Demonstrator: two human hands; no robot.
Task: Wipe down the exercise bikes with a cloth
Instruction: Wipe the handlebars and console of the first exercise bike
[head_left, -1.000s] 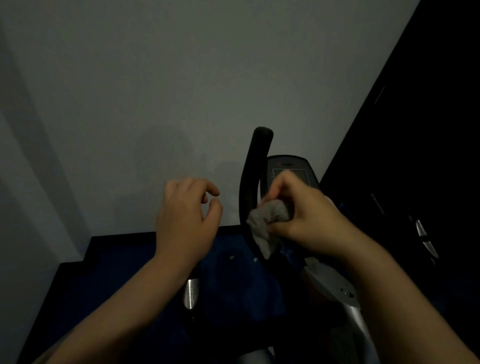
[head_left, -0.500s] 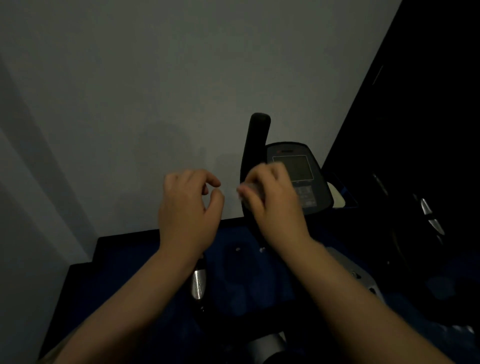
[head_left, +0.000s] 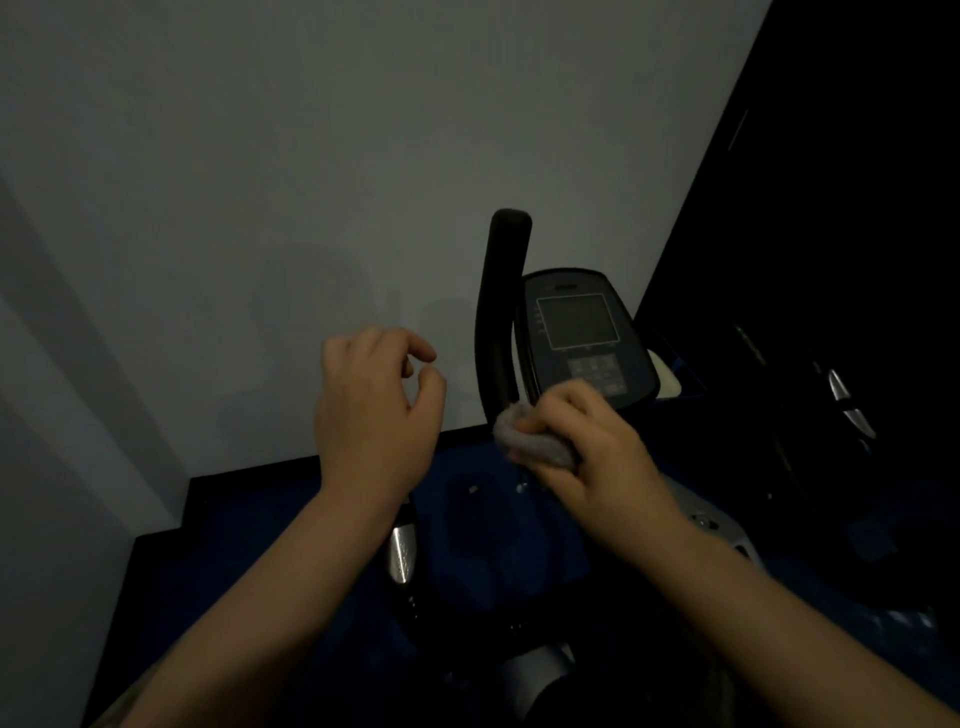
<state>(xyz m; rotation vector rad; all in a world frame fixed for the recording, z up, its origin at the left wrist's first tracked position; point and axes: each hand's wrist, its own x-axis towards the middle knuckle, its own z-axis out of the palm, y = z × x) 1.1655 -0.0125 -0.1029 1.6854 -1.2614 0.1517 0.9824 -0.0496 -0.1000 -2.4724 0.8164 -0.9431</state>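
Lower than 0.5 s ago, the right hand (head_left: 597, 447) now grips the 1 grey cloth (head_left: 535, 439) at the base of the exercise bike's 1 black handlebar (head_left: 501, 312), uncovering its console (head_left: 582, 332), while the left hand (head_left: 374, 410) hovers loosely curled, holding nothing.

One exercise bike (head_left: 561, 519) shows, carrying one upright black handlebar (head_left: 500, 317) and one console (head_left: 582, 338) just beside that handlebar. One grey cloth (head_left: 535, 439). Two hands: left hand (head_left: 374, 410), right hand (head_left: 597, 457).
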